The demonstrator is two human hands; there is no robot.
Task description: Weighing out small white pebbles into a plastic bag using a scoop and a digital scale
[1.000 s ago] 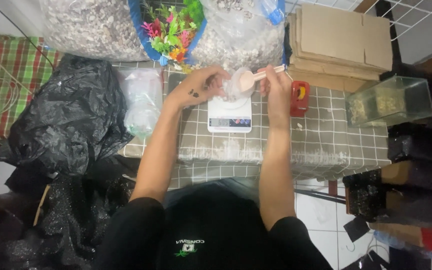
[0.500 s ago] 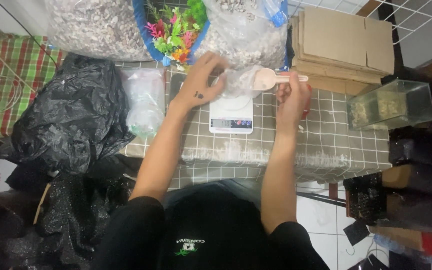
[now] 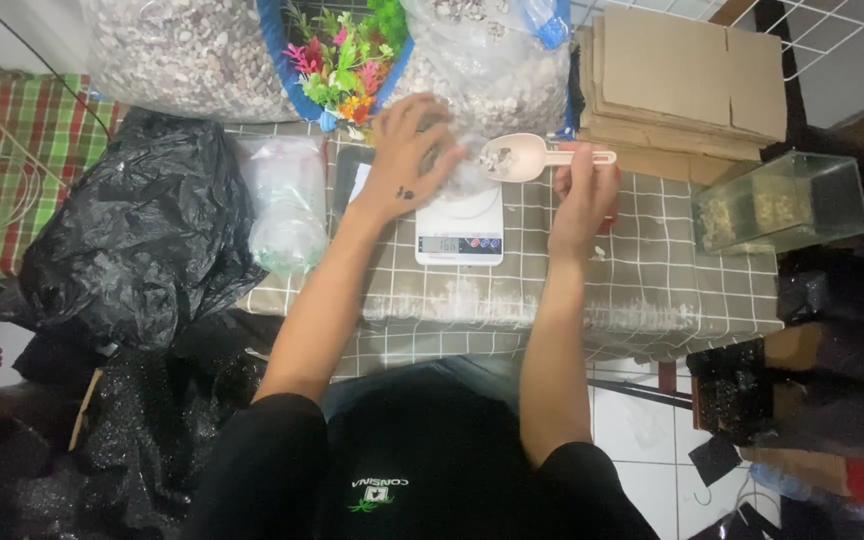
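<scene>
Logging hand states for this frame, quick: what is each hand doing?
Left hand: closed on the clear plastic bag over the scale.
Right hand: closed, holding the beige scoop.

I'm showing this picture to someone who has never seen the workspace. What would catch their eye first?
Probably the right hand holding a beige plastic scoop with a few pebbles in it, above a small white digital scale at the middle of the grey checked tablecloth. The left hand grips a clear plastic bag over the scale. Behind them, bright plastic plants stand out between two big sacks of pale gravel.
</scene>
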